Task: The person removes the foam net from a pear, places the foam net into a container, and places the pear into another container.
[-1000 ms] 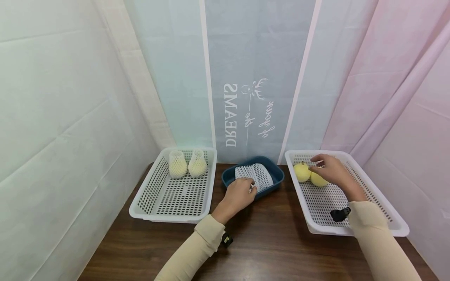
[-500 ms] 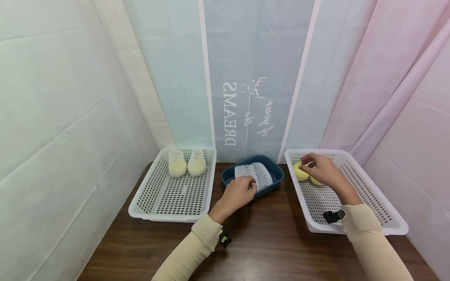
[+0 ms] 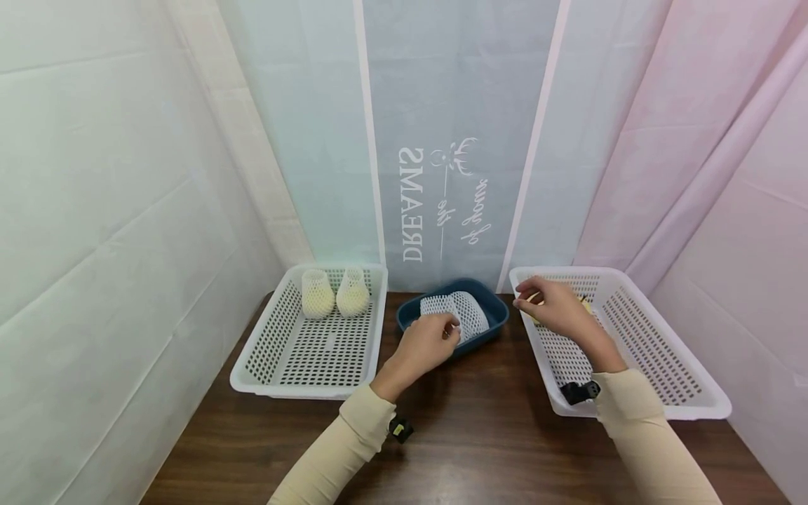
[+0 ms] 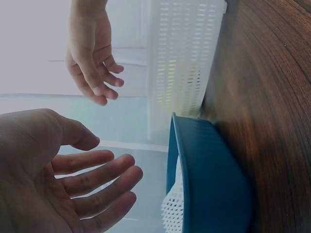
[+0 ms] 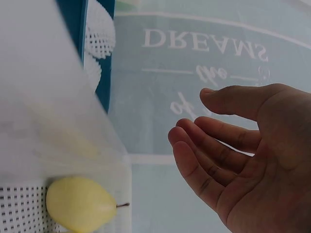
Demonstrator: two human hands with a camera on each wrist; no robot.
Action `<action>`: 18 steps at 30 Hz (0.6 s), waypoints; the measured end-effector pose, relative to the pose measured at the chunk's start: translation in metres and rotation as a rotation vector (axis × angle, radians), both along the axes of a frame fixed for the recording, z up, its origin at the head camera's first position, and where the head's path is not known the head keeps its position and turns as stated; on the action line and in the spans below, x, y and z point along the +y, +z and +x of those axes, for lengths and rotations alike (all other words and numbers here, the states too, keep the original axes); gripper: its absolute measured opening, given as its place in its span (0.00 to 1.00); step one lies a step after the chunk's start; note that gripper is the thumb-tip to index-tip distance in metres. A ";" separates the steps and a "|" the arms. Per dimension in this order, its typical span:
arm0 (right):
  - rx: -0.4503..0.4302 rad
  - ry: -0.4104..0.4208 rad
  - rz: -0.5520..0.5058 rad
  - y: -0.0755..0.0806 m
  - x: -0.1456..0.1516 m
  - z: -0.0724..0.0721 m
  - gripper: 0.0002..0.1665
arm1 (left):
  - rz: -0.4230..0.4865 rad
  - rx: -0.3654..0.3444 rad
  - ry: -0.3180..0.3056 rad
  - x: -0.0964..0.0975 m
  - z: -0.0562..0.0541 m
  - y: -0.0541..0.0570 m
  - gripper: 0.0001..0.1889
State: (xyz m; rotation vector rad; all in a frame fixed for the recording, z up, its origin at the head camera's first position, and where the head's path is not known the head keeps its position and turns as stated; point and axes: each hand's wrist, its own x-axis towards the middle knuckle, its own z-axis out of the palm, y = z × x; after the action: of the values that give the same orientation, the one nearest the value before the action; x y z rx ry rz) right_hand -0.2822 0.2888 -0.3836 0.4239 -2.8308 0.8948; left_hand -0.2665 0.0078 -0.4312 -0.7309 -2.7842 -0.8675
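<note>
My left hand hovers over the near side of a blue bin, fingers loosely bent and holding nothing. White foam fruit nets lie in that bin, partly covered by the hand in the head view. Over the left side of the right white basket is my right hand, with relaxed fingers and nothing in its grasp. Beneath it, yellow pears are mostly hidden from the head camera. The right wrist view shows one pear with its stem, apart from the fingers.
At the left stands another white basket. Two pears in foam nets, one at the left and one at the right, sit at its back. Dark wooden table lies in front; a printed curtain hangs behind.
My right hand has moved left across its basket, from over the right pear to the basket's left rim, and carries nothing. The left hand has barely moved.
</note>
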 end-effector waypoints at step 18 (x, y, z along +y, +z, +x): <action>-0.009 0.040 -0.040 -0.008 -0.035 0.008 0.16 | 0.027 -0.006 0.007 -0.012 0.000 0.011 0.14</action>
State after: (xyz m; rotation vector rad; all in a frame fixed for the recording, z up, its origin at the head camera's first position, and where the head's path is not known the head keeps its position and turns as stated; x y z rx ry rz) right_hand -0.2742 0.2539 -0.3920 0.4735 -2.8170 0.9615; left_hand -0.2664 -0.0043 -0.4200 -0.7145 -2.7727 -0.9051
